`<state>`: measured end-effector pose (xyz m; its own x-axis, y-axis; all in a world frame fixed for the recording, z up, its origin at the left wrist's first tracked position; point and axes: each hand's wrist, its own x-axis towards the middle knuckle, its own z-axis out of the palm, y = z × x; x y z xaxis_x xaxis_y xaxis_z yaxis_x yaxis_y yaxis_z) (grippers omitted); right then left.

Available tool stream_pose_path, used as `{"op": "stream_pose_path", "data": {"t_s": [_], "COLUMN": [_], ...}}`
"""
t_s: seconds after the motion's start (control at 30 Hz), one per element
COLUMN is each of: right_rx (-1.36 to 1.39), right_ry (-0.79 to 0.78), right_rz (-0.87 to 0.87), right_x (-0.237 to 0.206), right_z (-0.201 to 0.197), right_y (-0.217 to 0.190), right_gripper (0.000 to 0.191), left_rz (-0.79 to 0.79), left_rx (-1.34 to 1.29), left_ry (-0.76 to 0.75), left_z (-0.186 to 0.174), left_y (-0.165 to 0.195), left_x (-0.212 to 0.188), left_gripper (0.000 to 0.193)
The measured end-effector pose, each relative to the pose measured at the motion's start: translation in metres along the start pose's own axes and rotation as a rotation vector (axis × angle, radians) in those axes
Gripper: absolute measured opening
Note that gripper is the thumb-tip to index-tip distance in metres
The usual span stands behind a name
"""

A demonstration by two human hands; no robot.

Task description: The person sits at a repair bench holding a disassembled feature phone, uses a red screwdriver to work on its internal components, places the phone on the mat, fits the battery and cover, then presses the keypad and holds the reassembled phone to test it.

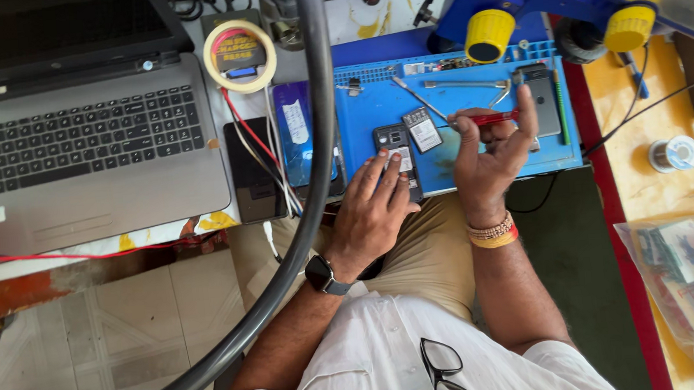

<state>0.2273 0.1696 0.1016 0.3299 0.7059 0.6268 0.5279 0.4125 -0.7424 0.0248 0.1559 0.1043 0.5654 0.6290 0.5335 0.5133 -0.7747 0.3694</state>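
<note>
The opened phone point(398, 160) lies at frame centre on the blue mat point(366, 127), pinned flat by the left hand point(373, 209), fingers spread, to steady it. The right hand point(492, 155) pinches a red screwdriver point(489, 118) just right of it, tip toward the phone. Laptop point(78, 134) sits upper left; tape roll point(239, 56) beside it.
</note>
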Motion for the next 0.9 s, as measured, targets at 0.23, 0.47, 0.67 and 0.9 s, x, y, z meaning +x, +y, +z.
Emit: {"op": "stream_pose_path", "data": {"t_s": [0.23,0.47,0.67,0.9], "right_rx": [-0.024,0.009,-0.007,-0.022], "right_ry": [-0.077,-0.108,-0.111,-0.118], "right_rz": [-0.054,-0.05,-0.03,-0.026], "right_x": [0.002,-0.003,-0.008,-0.008], "right_z": [0.026,0.029,0.03,0.03], "right_y": [-0.01,-0.012,-0.011,-0.01], "right_gripper": [0.072,0.072,0.071,0.071], "left_rz": [0.047,0.073,0.052,0.032], "left_rx": [0.194,0.156,0.157,0.128], "left_ry": [-0.045,-0.031,-0.034,-0.051], "left_z": [-0.005,-0.01,-0.004,-0.003], "left_y": [-0.001,0.002,0.001,0.0], "left_x": [0.006,-0.008,-0.013,-0.016], "left_gripper": [0.032,0.027,0.026,0.03]}}
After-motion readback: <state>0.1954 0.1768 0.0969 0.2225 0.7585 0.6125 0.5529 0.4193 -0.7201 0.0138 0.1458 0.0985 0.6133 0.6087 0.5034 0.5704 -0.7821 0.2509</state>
